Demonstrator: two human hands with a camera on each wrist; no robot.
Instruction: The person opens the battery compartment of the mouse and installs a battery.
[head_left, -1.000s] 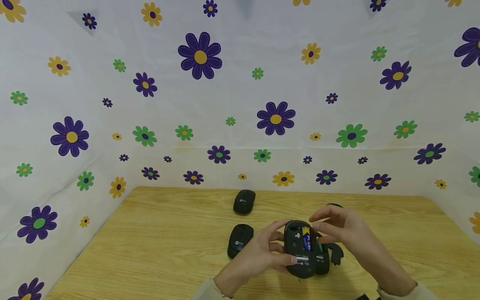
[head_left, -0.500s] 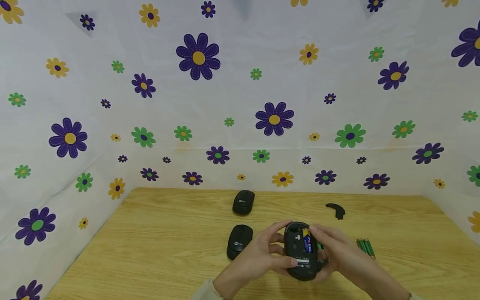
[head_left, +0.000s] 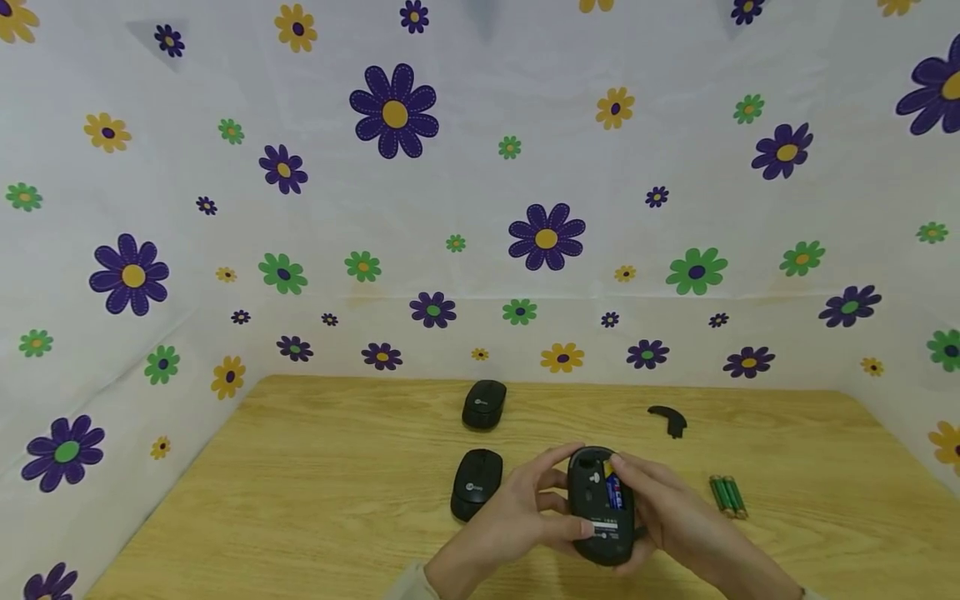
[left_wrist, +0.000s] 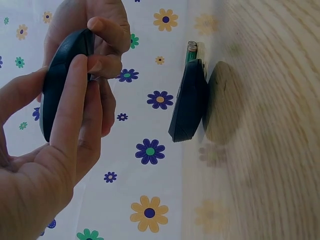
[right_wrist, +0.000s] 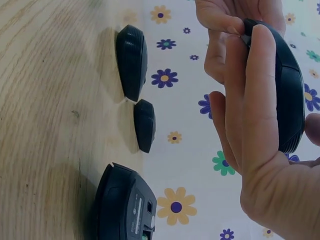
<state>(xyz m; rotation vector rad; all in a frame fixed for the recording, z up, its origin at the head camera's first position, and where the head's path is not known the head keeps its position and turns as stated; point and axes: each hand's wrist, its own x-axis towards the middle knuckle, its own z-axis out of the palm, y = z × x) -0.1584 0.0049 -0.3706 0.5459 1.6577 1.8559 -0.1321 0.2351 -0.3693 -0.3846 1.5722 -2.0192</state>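
Observation:
A black computer mouse [head_left: 588, 512] is held up with its underside and battery bay facing me. A blue and yellow battery [head_left: 615, 492] lies in the bay. My left hand [head_left: 513, 518] grips the mouse from the left, thumb on the label area and fingers along its side. From the right, my right hand [head_left: 667, 504] holds it too, thumb at the battery's upper end and fingers underneath. Below them a second mouse [right_wrist: 125, 205] lies underside up on the table, a green battery partly visible in it; the hands mostly hide it in the head view.
Two more black mice [head_left: 483, 406] [head_left: 477, 485] stand upright on the wooden table [head_left: 322, 483], left of the hands. A curved black battery cover [head_left: 670, 421] lies at the back right, and green batteries [head_left: 727, 497] lie right of the right hand. Flower-patterned cloth [head_left: 465, 183] encloses the table.
The right hand has come from above the right edge onto the mouse, its thumb now over the battery's top. The battery cover and green batteries have come into sight. The left hand keeps its grip.

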